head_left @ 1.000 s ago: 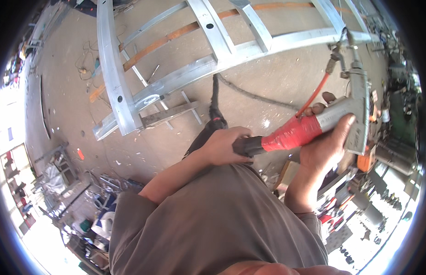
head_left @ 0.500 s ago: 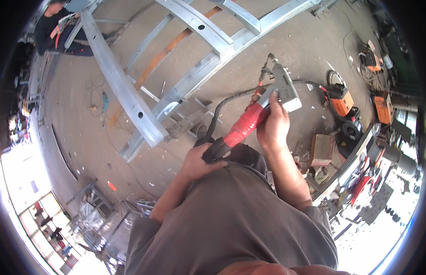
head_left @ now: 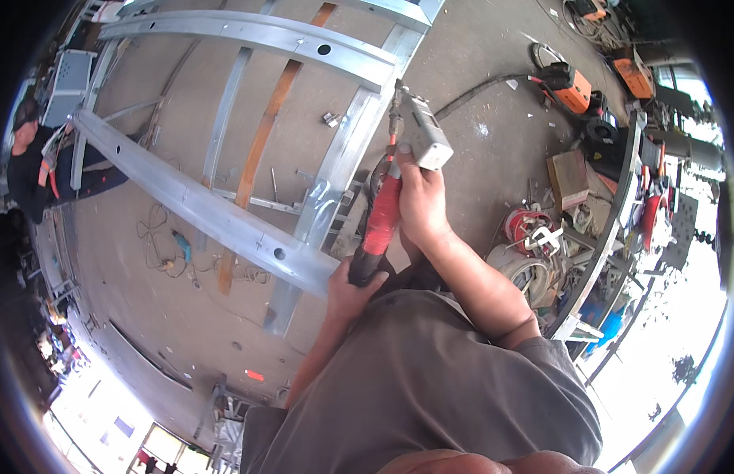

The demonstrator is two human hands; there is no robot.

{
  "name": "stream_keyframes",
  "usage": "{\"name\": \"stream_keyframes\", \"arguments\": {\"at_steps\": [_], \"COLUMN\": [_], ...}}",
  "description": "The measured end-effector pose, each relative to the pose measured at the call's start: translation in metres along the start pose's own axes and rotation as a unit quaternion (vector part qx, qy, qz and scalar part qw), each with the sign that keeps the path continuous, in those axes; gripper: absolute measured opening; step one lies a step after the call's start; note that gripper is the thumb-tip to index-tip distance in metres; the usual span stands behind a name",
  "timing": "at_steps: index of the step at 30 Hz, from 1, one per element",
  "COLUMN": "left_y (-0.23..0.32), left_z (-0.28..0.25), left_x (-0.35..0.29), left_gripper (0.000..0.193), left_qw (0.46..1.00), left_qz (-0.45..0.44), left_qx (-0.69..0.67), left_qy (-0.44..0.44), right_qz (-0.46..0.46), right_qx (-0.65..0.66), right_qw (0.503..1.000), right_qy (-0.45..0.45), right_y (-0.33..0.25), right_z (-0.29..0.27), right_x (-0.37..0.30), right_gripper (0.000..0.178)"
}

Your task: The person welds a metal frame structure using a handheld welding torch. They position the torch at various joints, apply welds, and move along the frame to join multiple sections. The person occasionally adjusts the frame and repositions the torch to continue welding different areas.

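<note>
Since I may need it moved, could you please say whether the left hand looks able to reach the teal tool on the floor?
Probably not: the left hand is closed round the black end of the red-wrapped tool, and a silver beam seems to separate that hand from the teal tool.

Left fingers [head_left: 372, 283], right fingers [head_left: 408, 164] holding red-wrapped tool [head_left: 382, 217].
</note>
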State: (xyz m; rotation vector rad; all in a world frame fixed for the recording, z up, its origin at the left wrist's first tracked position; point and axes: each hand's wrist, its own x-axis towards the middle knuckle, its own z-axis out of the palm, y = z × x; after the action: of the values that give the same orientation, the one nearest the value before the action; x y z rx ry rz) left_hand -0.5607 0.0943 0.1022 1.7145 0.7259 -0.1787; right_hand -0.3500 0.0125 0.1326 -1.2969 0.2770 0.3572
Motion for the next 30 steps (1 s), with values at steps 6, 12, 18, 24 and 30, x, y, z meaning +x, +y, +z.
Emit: {"name": "stream_keyframes", "arguments": {"at_steps": [6, 12, 18, 24, 30], "left_y": [-0.005, 0.012, 0.026, 0.044, 0.050], "left_z": [-0.009, -0.008, -0.013, -0.017, -0.019], "left_x": [0.022, 0.028, 0.032, 0.040, 0.046], "left_gripper": [0.050, 0.048, 0.050, 0.045, 0.047], "left_qw": [0.994, 0.992, 0.990, 0.980, 0.983], "left_qz": [-0.095, -0.093, -0.067, -0.134, -0.137], "left_qx": [0.050, 0.071, 0.112, 0.108, 0.077], "left_qy": [-0.017, -0.040, -0.054, -0.096, -0.098], "right_qz": [-0.005, 0.035, 0.009, 0.036, 0.035], "right_qx": [-0.006, 0.027, 0.059, 0.063, 0.054], "right_qw": [1.000, 0.999, 0.998, 0.997, 0.998], "right_qy": [-0.025, -0.021, -0.002, -0.015, 0.008], "right_y": [0.006, 0.000, -0.010, -0.007, -0.006], "right_z": [0.017, 0.005, 0.001, 0.003, 0.006], "right_x": [0.012, 0.022, 0.032, 0.040, 0.040], "right_gripper": [0.051, 0.043, 0.032, 0.038, 0.031]}}
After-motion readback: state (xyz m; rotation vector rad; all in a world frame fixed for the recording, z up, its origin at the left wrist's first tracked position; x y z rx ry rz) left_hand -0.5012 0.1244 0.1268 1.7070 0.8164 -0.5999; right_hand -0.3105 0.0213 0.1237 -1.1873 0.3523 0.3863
